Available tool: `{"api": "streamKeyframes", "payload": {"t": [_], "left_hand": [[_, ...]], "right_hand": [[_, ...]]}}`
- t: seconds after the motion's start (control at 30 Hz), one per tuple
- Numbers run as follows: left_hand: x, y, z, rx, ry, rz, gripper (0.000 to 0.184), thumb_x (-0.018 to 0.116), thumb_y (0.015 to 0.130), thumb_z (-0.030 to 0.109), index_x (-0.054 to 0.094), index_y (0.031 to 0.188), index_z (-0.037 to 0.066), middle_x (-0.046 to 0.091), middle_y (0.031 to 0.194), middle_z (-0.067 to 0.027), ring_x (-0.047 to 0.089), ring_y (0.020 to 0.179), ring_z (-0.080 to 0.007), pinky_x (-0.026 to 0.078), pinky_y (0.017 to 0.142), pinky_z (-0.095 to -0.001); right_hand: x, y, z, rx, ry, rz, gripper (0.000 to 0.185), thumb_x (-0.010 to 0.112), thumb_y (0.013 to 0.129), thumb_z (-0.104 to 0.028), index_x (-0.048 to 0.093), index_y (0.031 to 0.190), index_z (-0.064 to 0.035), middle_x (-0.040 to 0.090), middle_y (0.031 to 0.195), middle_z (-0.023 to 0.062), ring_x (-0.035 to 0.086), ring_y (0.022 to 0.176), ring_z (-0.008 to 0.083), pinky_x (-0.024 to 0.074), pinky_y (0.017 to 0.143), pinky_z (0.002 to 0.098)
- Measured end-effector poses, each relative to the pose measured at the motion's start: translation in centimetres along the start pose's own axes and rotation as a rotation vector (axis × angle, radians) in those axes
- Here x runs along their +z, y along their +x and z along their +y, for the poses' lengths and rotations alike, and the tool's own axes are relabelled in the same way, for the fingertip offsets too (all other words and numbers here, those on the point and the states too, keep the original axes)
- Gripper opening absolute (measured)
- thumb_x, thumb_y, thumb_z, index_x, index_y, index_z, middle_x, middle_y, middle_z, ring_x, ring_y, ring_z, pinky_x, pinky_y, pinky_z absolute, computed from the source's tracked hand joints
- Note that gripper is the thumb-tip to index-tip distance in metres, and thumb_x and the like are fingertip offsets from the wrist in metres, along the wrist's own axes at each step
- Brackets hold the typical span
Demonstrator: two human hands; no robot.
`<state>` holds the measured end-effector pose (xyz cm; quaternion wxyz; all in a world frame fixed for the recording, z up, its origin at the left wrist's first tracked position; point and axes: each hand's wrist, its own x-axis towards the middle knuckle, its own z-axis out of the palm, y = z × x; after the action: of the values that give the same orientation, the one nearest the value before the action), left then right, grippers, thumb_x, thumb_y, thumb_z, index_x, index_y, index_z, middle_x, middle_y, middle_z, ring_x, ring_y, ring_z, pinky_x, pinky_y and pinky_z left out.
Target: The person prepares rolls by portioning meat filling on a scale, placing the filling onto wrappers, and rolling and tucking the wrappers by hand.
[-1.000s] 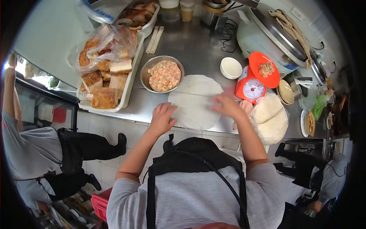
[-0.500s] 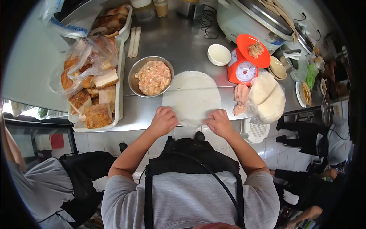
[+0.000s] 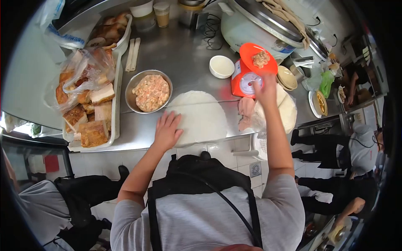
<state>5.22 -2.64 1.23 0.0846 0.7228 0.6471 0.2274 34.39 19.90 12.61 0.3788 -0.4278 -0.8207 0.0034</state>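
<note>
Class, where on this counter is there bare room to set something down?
Bare counter: the broad middle, bordered by meat bowl, white bowl and round sheet; a smaller front patch between tray and left hand. Crowded: the right side, where scale, right hand, pink meat and bagged sheets cluster.

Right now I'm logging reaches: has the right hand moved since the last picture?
Yes: the right hand has gone from the white sheet's near edge, forward and rightward, to the red scale.
</note>
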Motion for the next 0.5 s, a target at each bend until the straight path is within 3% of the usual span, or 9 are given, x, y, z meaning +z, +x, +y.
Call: {"api": "streamKeyframes", "payload": {"t": [0.07,0.1,0.27,0.37,0.4,0.43,0.47,0.5], "left_hand": [[1.1,0.6,-1.1,-0.095,0.17,-0.005,0.055,0.056,0.079,0.032,0.042,0.13,0.015,0.033,0.137,-0.0154,0.027,0.126,-0.0388,0.023,0.1,-0.0537],[1.1,0.8,-1.3,-0.143,0.147,-0.076,0.055,0.053,0.082,0.035,0.038,0.133,0.02,0.024,0.142,-0.0145,0.021,0.129,-0.0397,0.017,0.102,-0.0564],[0.9,1.0,-1.4,-0.151,0.166,-0.055,0.052,0.053,0.082,0.035,0.041,0.131,0.021,0.026,0.142,-0.014,0.022,0.129,-0.0389,0.015,0.103,-0.0547],[1.1,0.8,-1.6,-0.143,0.13,0.009,0.047,0.054,0.082,0.035,0.046,0.126,0.02,0.032,0.138,-0.0147,0.026,0.127,-0.0382,0.018,0.102,-0.054],[1.0,0.8,-1.8,-0.145,0.117,0.03,0.045,0.054,0.082,0.035,0.049,0.124,0.019,0.035,0.136,-0.0151,0.028,0.126,-0.0379,0.019,0.102,-0.0537],[0.8,0.6,-1.9,-0.149,0.071,0.057,0.043,0.055,0.081,0.032,0.051,0.122,0.017,0.038,0.133,-0.0153,0.03,0.124,-0.0375,0.021,0.101,-0.0524],[0.6,0.7,-2.0,-0.153,0.025,0.085,0.041,0.056,0.08,0.03,0.053,0.119,0.016,0.041,0.13,-0.0155,0.033,0.123,-0.0372,0.023,0.101,-0.0511],[0.3,0.5,-2.1,-0.156,-0.02,0.117,0.04,0.057,0.08,0.028,0.055,0.117,0.014,0.044,0.127,-0.0157,0.035,0.122,-0.0368,0.025,0.1,-0.0498]], "right_hand": [[0.4,4.4,2.1,0.066,-0.079,0.14,0.059,0.069,0.069,-0.02,0.046,0.119,-0.001,0.049,0.111,0.0226,0.048,0.103,0.0381,0.0403,0.089,0.0412],[0.9,5.8,3.3,0.104,-0.113,0.055,0.062,0.07,0.069,-0.021,0.043,0.122,-0.0012,0.047,0.114,0.0234,0.047,0.105,0.0381,0.0398,0.09,0.0408],[4.5,8.1,6.9,0.206,-0.167,-0.234,0.07,0.068,0.071,-0.021,0.034,0.13,-0.0018,0.046,0.117,0.0258,0.047,0.107,0.0384,0.0406,0.091,0.0398],[5.1,9.3,7.9,0.123,-0.271,-0.234,0.058,0.064,0.074,-0.019,0.041,0.124,-0.0003,0.056,0.102,0.0248,0.055,0.097,0.0368,0.045,0.082,0.0421],[4.2,9.7,7.2,0.137,-0.009,-0.207,0.046,0.059,0.077,-0.017,0.047,0.118,0.0002,0.061,0.084,0.0228,0.06,0.084,0.0357,0.0477,0.072,0.0437],[4.6,9.7,8.2,0.083,-0.088,-0.098,0.032,0.054,0.079,-0.017,0.052,0.106,0.0021,0.06,0.073,0.0212,0.061,0.072,0.0359,0.0482,0.066,0.0422],[4.7,9.9,9.1,0.059,-0.168,-0.029,0.033,0.051,0.082,-0.021,0.052,0.103,0.0045,0.061,0.072,0.0194,0.061,0.07,0.0344,0.0482,0.063,0.0398],[4.8,10.6,10.9,0.155,0.148,-0.008,0.037,0.052,0.083,-0.024,0.051,0.104,0.0068,0.062,0.07,0.0132,0.062,0.067,0.0256,0.0484,0.06,0.0365]]}}
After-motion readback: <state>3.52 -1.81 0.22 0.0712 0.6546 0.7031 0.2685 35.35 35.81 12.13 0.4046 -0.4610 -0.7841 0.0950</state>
